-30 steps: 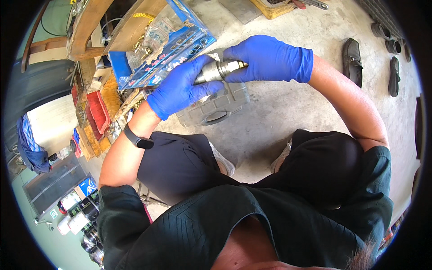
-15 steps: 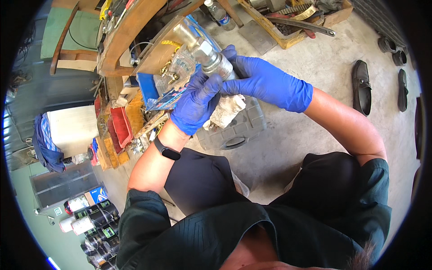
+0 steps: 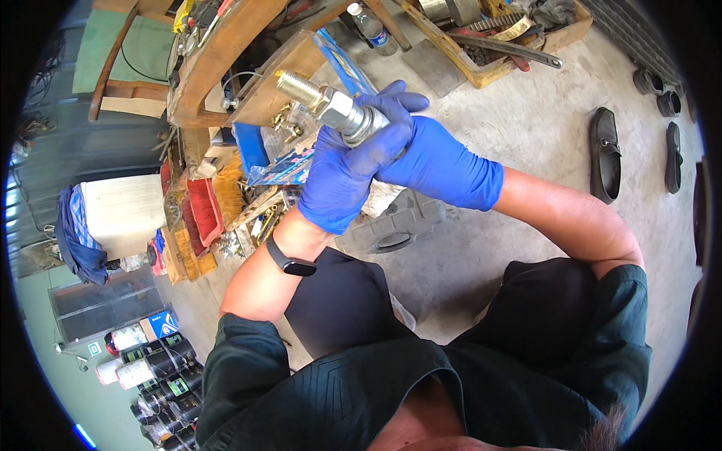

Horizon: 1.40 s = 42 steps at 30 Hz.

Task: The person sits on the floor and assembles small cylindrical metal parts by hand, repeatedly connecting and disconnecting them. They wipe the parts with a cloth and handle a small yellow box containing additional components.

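Observation:
A shiny metal threaded fitting [image 3: 335,107] with a large hex nut and a bare screw end slants up and to the left in front of me. My left hand [image 3: 335,177], in a blue glove, is closed around its lower part, thumb across the front. From the right, my blue-gloved right hand [image 3: 444,165] closes about the fitting's lower end, pressed against the left hand. Blue fingertips stick out beyond the fitting; whose they are is hard to tell. The lower end is hidden in the gloves. Below them, a whitish rag [image 3: 382,199] shows in part.
A grey plastic case [image 3: 406,222] lies on the floor beneath my hands. Behind stands a blue box [image 3: 250,146] with brass fittings. A wooden tray [image 3: 481,74] of tools, a water bottle [image 3: 372,30] and a red bin [image 3: 203,210] surround the spot. A black shoe [image 3: 605,154] lies right.
My right hand has moved down and closed further around the fitting's lower end. The left hand has shifted slightly right, and the fitting's threads show more sharply.

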{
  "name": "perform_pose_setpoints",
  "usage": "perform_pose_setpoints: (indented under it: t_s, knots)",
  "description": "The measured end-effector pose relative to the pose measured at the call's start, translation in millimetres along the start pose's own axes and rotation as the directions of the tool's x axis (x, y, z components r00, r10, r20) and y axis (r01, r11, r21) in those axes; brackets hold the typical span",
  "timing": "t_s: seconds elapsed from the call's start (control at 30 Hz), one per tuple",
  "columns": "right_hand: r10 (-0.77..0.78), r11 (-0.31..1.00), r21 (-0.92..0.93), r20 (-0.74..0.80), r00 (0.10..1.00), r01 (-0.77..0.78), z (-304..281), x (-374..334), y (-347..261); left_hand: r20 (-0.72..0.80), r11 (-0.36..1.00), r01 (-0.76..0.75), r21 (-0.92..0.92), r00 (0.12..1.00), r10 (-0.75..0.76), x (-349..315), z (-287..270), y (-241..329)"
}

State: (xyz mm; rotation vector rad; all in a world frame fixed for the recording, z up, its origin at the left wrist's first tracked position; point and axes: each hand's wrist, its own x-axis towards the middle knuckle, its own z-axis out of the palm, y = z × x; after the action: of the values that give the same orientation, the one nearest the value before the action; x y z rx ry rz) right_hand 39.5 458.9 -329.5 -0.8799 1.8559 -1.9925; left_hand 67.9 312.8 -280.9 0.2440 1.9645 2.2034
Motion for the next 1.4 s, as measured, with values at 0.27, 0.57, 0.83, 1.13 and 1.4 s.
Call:
perform_pose_setpoints:
  t_s: [0.27,0.57,0.83,1.13,1.4]
  knots:
    - [0.079,0.988,-0.121,-0.129,0.988,-0.095,-1.1,8.7,-6.7,-0.252,0.999,-0.038,-0.029,0.967,0.029,9.5,14.9,2.9]
    - [0.166,0.986,-0.001,-0.041,0.985,-0.167,-8.8,10.9,-5.0,-0.134,0.999,0.04,-0.028,0.99,-0.043,14.2,2.7,-2.5]
    - [0.209,0.958,-0.205,0.027,0.977,-0.2,-25.1,10.4,20.7,-0.187,0.944,-0.076,-0.322,0.982,0.016,19.2,-13.7,-3.9]
    - [0.248,0.965,0.037,0.171,0.954,-0.258,-26.3,5.8,9.2,-0.042,0.993,0.016,-0.119,0.999,-0.021,4.6,-37.4,2.0]
    - [0.181,0.971,0.123,0.174,0.968,-0.203,-26.5,8.5,3.9,0.0,0.982,0.08,-0.171,0.997,-0.081,5.1,-41.8,-7.6]
